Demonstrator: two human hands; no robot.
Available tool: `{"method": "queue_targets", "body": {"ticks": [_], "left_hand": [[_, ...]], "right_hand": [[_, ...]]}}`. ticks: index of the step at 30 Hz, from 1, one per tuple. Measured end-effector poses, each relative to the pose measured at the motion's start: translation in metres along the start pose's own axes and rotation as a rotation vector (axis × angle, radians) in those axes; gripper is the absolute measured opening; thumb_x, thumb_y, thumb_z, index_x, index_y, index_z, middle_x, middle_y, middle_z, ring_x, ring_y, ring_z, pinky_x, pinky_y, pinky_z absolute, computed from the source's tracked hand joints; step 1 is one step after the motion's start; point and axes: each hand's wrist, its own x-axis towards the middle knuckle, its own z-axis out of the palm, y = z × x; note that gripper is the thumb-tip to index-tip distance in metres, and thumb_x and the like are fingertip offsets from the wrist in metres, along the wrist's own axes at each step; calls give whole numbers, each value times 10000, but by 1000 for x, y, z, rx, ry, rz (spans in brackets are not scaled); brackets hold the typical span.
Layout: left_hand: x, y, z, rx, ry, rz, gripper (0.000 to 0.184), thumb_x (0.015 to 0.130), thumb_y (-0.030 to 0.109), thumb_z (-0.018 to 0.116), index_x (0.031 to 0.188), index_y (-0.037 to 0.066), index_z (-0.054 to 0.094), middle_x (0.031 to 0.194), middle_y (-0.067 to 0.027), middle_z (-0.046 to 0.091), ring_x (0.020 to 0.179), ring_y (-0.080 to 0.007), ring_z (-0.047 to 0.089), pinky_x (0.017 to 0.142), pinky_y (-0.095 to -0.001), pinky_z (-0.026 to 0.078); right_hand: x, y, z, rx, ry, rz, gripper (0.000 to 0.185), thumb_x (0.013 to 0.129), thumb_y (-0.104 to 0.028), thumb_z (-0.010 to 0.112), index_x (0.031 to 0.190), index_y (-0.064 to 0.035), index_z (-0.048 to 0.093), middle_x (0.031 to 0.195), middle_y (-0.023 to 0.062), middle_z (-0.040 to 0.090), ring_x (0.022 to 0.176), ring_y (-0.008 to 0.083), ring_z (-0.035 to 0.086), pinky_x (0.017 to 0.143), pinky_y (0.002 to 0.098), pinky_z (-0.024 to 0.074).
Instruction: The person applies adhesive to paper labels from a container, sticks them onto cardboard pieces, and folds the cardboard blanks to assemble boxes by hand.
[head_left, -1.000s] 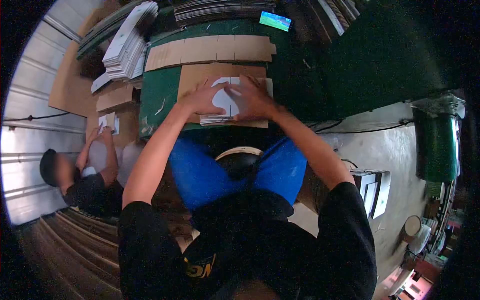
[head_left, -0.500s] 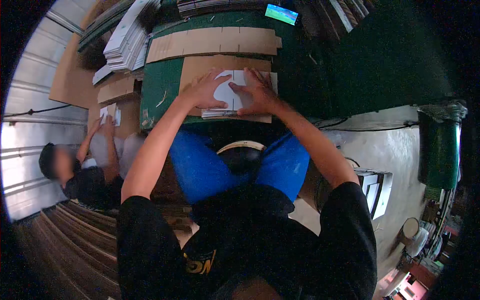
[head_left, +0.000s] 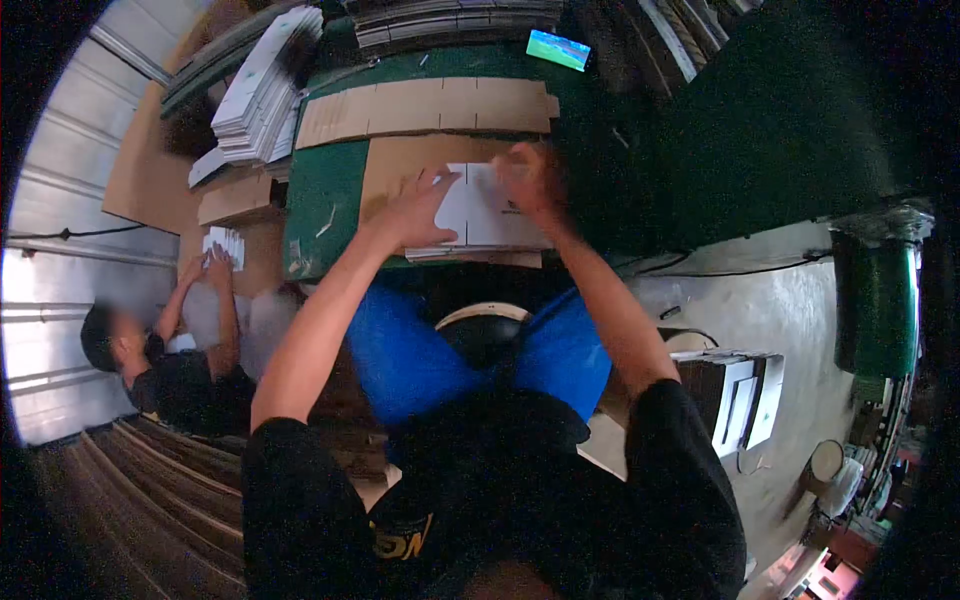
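Cardboard with a matt, smooth white face is layered into the white stack (head_left: 484, 215), a flat rectangular pile with straight sides and thin layered edges. Its upper sheet is marked by 2 short dark slits, 1 at the far edge and 1 at the near edge, and by a small dark print towards the right. The white stack is set on a plain brown cardboard sheet (head_left: 395, 158), which is laid on the dark green bench (head_left: 325, 185).

The left side of the white stack is covered by the left hand (head_left: 415, 212), held open with thumb and fingers spread. The right hand (head_left: 533, 180) is blurred over its far right part; whether anything is gripped there cannot be told.

Beyond the white stack, a long brown slotted strip (head_left: 420, 107) is laid flat, and a lit screen (head_left: 558, 50) is seen farther off. To its left, white pieces (head_left: 224, 247) are handled by another person (head_left: 180, 370).
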Motion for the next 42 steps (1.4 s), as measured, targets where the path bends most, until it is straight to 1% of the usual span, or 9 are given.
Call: {"method": "queue_targets", "body": {"ticks": [2, 13, 14, 17, 20, 23, 25, 30, 42], "left_hand": [[-8, 1, 0, -68, 55, 55, 772, 724, 342, 785, 1400, 144, 471, 1495, -177, 345, 1398, -394, 289, 1104, -589, 294], [-39, 15, 24, 54, 158, -113, 639, 845, 379, 673, 1433, 233, 471, 1590, -74, 218, 1483, -369, 103, 1139, -617, 150], [-39, 14, 25, 47, 189, -80, 637, 849, 382, 664, 1436, 231, 468, 1592, -73, 211, 1481, -373, 107, 1138, -618, 145], [-41, 14, 28, 14, 240, -70, 626, 851, 384, 646, 1428, 220, 470, 1590, -96, 204, 1479, -392, 104, 1131, -642, 146], [-45, 16, 37, 40, 259, -121, 581, 876, 417, 602, 1392, 173, 494, 1547, -159, 282, 1443, -413, 189, 1121, -634, 192], [-40, -4, 59, -44, 219, -139, 556, 913, 462, 553, 1336, 103, 526, 1449, -226, 423, 1348, -431, 358, 1092, -571, 290], [-44, -3, 57, -93, 148, -121, 565, 932, 478, 532, 1282, 35, 553, 1304, -267, 548, 1191, -460, 508, 1008, -488, 419], [-45, -1, 57, -133, 248, -36, 559, 933, 474, 538, 1273, 31, 561, 1281, -270, 557, 1198, -469, 499, 1009, -502, 414], [-45, -6, 66, -141, 413, 45, 529, 836, 334, 681, 1247, 23, 563, 1256, -248, 555, 1169, -437, 507, 1010, -488, 403]], "right_hand": [[31, 6, 2, 98, 339, 288, 649, 772, -582, 725, 1164, -69, 655, 1134, 199, 653, 1045, 359, 628, 902, 450, 497], [81, 172, 18, 852, 139, 249, 448, 823, -305, 749, 1174, -72, 598, 1130, 138, 640, 995, 288, 654, 861, 425, 536], [64, 40, -44, 851, 272, 556, 289, 860, -185, 710, 1101, -75, 596, 1070, 109, 626, 909, 260, 646, 813, 400, 544], [16, 73, -89, 1325, 321, 350, 249, 910, -136, 642, 1138, -61, 579, 1097, 82, 571, 1052, 220, 560, 989, 434, 485], [-47, 50, -125, 1050, 359, 380, 291, 919, -117, 639, 1196, -62, 571, 1121, 93, 565, 1094, 212, 523, 975, 374, 461], [-66, -14, -131, -9, 142, 348, 372, 849, -147, 708, 1203, -58, 635, 1022, 160, 687, 902, 234, 654, 790, 375, 528], [-61, -35, -99, -35, -150, 106, 461, 787, -220, 757, 1212, -87, 638, 964, 208, 699, 819, 283, 682, 740, 409, 540], [-47, -57, -67, -381, -522, -89, 715, 649, -449, 835, 1272, -192, 598, 1286, 155, 585, 1199, 364, 537, 987, 526, 414], [-12, -31, -43, -200, -617, -311, 1022, 439, -450, 918, 1331, -209, 480, 1400, 221, 352, 1313, 443, 339, 1073, 561, 287]]}}
